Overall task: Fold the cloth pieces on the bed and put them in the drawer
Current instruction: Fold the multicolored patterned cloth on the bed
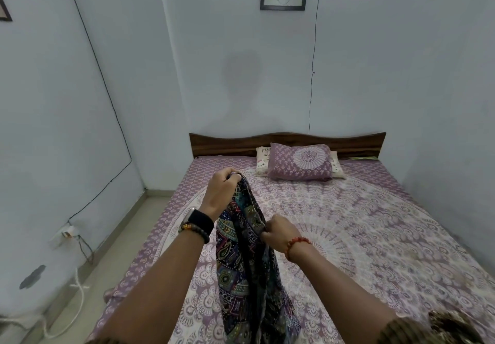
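Note:
A dark cloth with a many-coloured paisley print [246, 266] hangs in the air above the bed [375, 236], its lower end reaching down out of the frame. My left hand [222, 190] is raised and pinches the cloth's top end. My right hand [278, 232] sits lower and grips the cloth's right edge about a third of the way down. At the bottom right corner a brown patterned cloth [452, 327] lies on the bed, partly cut off by the frame. No drawer is in view.
The bed carries a purple and white mandala sheet, with two pillows [300, 165] against the wooden headboard [286, 142]. A strip of floor [88, 271] with cables and a wall socket [67, 233] runs along the left. Walls close in on the other sides.

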